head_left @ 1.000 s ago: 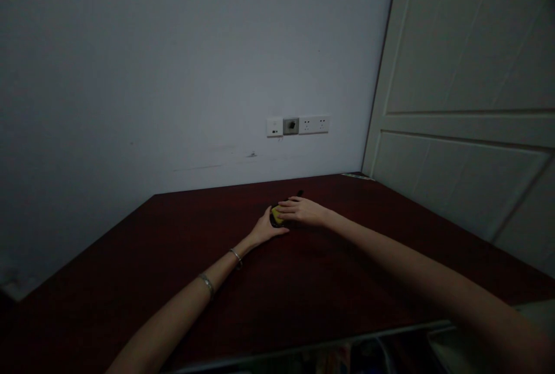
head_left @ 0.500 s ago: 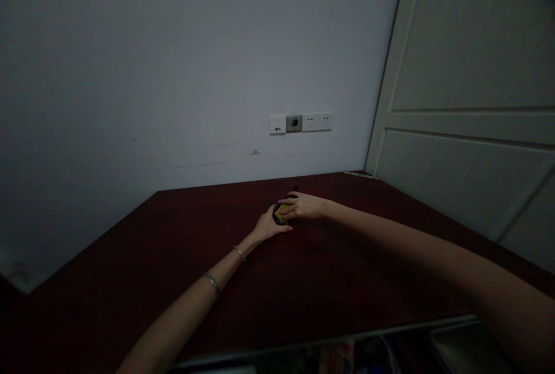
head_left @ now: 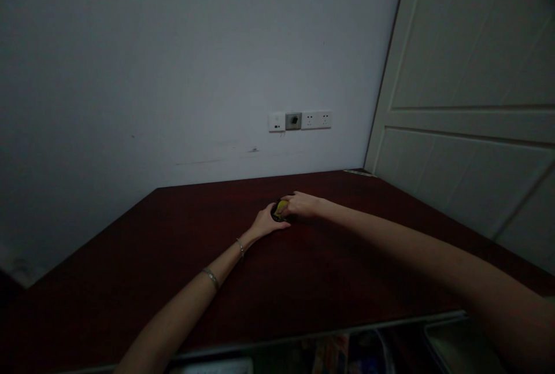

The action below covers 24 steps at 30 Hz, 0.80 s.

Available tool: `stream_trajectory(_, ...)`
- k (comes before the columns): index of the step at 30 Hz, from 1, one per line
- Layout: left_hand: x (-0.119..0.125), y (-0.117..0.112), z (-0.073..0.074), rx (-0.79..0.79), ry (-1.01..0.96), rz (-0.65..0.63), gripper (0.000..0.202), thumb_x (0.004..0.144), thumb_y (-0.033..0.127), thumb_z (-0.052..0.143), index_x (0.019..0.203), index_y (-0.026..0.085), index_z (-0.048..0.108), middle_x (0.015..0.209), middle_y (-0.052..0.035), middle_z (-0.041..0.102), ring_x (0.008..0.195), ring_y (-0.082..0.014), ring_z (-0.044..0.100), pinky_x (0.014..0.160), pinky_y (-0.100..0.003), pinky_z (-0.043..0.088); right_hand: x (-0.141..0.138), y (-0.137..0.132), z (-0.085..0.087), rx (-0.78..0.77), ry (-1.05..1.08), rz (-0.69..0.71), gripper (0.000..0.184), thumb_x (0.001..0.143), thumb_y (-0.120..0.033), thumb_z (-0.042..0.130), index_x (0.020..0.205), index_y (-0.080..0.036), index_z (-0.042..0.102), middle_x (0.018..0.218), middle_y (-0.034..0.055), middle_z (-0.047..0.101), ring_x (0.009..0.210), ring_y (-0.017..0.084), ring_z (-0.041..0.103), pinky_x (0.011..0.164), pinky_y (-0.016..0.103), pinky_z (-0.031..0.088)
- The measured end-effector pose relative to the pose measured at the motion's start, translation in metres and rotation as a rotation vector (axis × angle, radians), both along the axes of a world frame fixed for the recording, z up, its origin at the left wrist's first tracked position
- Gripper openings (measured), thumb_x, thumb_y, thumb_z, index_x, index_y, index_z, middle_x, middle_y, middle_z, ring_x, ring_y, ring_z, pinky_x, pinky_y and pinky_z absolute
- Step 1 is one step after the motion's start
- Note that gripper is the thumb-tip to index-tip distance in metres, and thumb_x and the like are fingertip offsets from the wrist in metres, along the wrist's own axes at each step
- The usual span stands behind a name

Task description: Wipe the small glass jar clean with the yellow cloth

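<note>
A small, round black-and-yellow object is on the dark red tabletop, partly covered by my fingers. I cannot make out its exact kind in the dim light. My left hand, with two metal bracelets on its arm, curves around the object's left and near side, thumb toward me. From the right, my right hand reaches in with bent fingers gripping the yellow part. Both hands meet over it near the far middle of the tabletop.
Behind the tabletop rises a pale wall with a row of sockets and a grey switch plate. A white panelled door borders the right side. Along the near edge, an open compartment holds several dim items.
My right fingers have drawn in from lying over the object to a tighter grip on its yellow part. The black tip that stuck out beyond my right hand no longer shows.
</note>
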<state>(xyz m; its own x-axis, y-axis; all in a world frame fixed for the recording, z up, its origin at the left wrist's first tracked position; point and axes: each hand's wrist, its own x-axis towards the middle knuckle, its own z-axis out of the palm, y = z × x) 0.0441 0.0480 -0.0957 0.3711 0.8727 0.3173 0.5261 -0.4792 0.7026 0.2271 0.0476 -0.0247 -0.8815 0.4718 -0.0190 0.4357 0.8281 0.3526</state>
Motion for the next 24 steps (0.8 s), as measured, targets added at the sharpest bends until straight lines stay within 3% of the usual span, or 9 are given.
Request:
stream_trajectory(4, 0.0, 0.0, 0.0, -0.007, 0.019, 0.013, 0.081, 0.052, 0.047, 0.077, 0.121, 0.016, 0.051, 0.113, -0.01, 0.063, 0.103, -0.0287, 0.059, 0.087, -0.036, 0.046, -0.004, -0.009, 0.005, -0.029, -0.011, -0.091, 0.033, 0.076, -0.015, 0.056, 0.106, -0.029, 0.063, 0.1, 0.0056, 0.069, 0.095, 0.023, 0.06, 0.071, 0.031, 0.046)
stream_trajectory(8, 0.0, 0.001, -0.001, -0.007, 0.044, 0.03, 0.086, 0.051, 0.05, 0.076, 0.123, 0.013, 0.049, 0.115, -0.0127, 0.061, 0.104, -0.0299, 0.058, 0.087, -0.036, 0.046, -0.011, -0.016, 0.013, -0.095, -0.027, -0.185, 0.036, 0.071, -0.013, 0.055, 0.103, -0.026, 0.065, 0.097, 0.0074, 0.07, 0.093, 0.025, 0.062, 0.073, 0.033, 0.047)
stream_trajectory(11, -0.001, 0.001, -0.001, -0.002, 0.056, 0.037, 0.085, 0.051, 0.051, 0.076, 0.122, 0.013, 0.05, 0.114, -0.0126, 0.062, 0.104, -0.0302, 0.058, 0.087, -0.036, 0.046, -0.019, -0.017, 0.018, -0.183, 0.005, -0.29, 0.034, 0.07, -0.021, 0.054, 0.101, -0.024, 0.067, 0.094, 0.0094, 0.07, 0.09, 0.027, 0.064, 0.071, 0.035, 0.048)
stream_trajectory(17, 0.0, 0.0, 0.004, 0.002, 0.063, 0.021, 0.079, 0.05, 0.05, 0.077, 0.116, 0.015, 0.053, 0.107, -0.0107, 0.065, 0.098, -0.0291, 0.06, 0.082, -0.036, 0.048, -0.039, -0.009, 0.021, -0.279, 0.056, -0.483, 0.035, 0.062, -0.028, 0.058, 0.09, -0.014, 0.071, 0.093, 0.0166, 0.07, 0.081, 0.03, 0.067, 0.062, 0.032, 0.049)
stream_trajectory(24, 0.001, 0.001, 0.001, -0.006, 0.064, 0.041, 0.08, 0.049, 0.052, 0.076, 0.115, 0.014, 0.054, 0.108, -0.012, 0.065, 0.1, -0.0309, 0.06, 0.082, -0.037, 0.048, -0.055, 0.008, 0.026, -0.429, 0.114, -0.621, 0.039, 0.064, -0.03, 0.054, 0.089, -0.004, 0.069, 0.091, 0.0227, 0.068, 0.077, 0.03, 0.067, 0.053, 0.029, 0.049)
